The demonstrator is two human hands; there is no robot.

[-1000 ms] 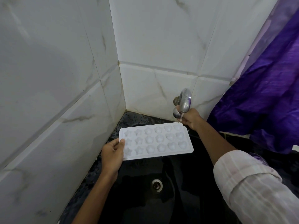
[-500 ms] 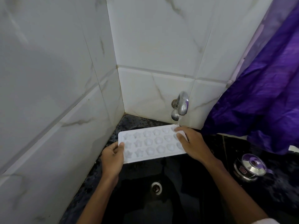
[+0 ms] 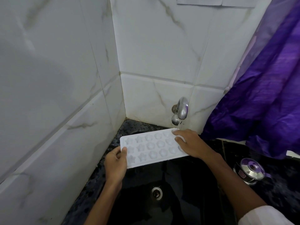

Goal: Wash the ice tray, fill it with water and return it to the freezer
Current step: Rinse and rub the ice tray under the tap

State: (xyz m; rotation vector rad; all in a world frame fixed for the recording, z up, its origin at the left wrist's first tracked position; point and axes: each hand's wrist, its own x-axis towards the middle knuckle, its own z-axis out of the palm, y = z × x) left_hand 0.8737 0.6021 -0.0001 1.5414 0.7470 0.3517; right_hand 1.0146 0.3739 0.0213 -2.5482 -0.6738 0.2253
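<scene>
White plastic, moulded in stars and rounded shapes: in the head view the ice tray (image 3: 151, 146) is held level over the black sink (image 3: 191, 184), its far right corner just under the wall tap (image 3: 181, 109). A thin stream seems to fall there, though it is faint. The left hand (image 3: 116, 161) grips the tray's left short edge, thumb on top and fingers beneath. The right hand (image 3: 190, 143) lies on the right end with its fingers spread flat across the cells; I cannot tell whether the thumb hooks under.

By my judgement the wash is under way, with rubbing and rinsing at one end. The cells look unfilled, so rinsing the rest, filling them and carrying the tray to the freezer are all left. No freezer is in sight.

Around this, the drain (image 3: 156, 193) sits below the tray. A lidded steel pot (image 3: 251, 170) stands on the speckled black worktop (image 3: 284, 184) to the right, well apart. A purple curtain (image 3: 267, 103) hangs near the tap, close enough to catch splashes. The marbled wall tiles (image 3: 48, 78) box in the left side, leaving little room to tilt the tray.
</scene>
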